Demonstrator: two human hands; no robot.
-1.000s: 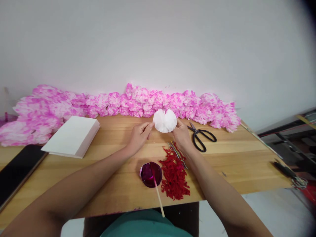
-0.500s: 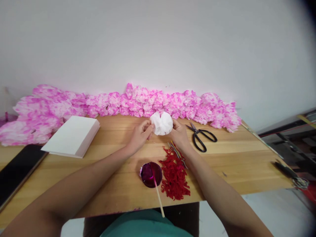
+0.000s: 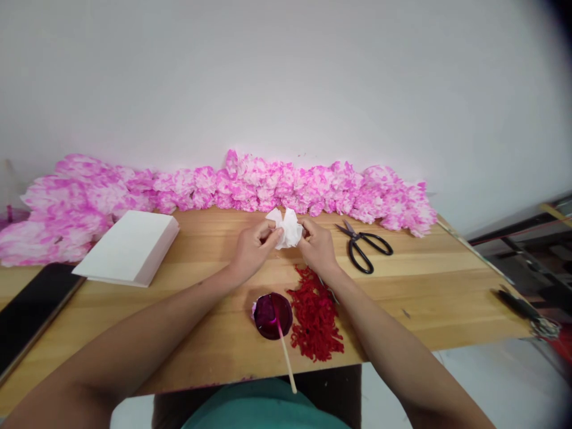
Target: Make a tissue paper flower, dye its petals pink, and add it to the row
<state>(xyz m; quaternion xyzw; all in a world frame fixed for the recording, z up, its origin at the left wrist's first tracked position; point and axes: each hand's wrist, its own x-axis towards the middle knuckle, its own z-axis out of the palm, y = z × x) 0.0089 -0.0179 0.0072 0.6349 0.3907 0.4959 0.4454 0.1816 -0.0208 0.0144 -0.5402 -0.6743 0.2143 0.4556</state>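
Between my two hands is a crumpled white tissue-paper flower [image 3: 289,229], held above the middle of the table. My left hand [image 3: 255,245] pinches its left side with thumb and fingers. On the other side, my right hand [image 3: 316,244] grips its right edge, fingertips partly hidden behind the paper. Below my hands stands a round pot of dark magenta dye [image 3: 267,317] with a wooden stick [image 3: 286,360] leaning out of it. A heap of red yarn pieces [image 3: 316,322] lies beside the pot, under my right wrist.
Black-handled scissors [image 3: 360,244] lie right of my right hand. A stack of white paper [image 3: 129,247] and a dark phone [image 3: 38,310] lie at left. Pink-and-white paper flowers [image 3: 250,185] line the wall. Another black-handled tool [image 3: 518,302] lies at the table's right edge.
The white paper has gone from spread and rounded to narrower and more gathered. My hands have come closer together, the right one shifting left over the metal wires by the yarn.
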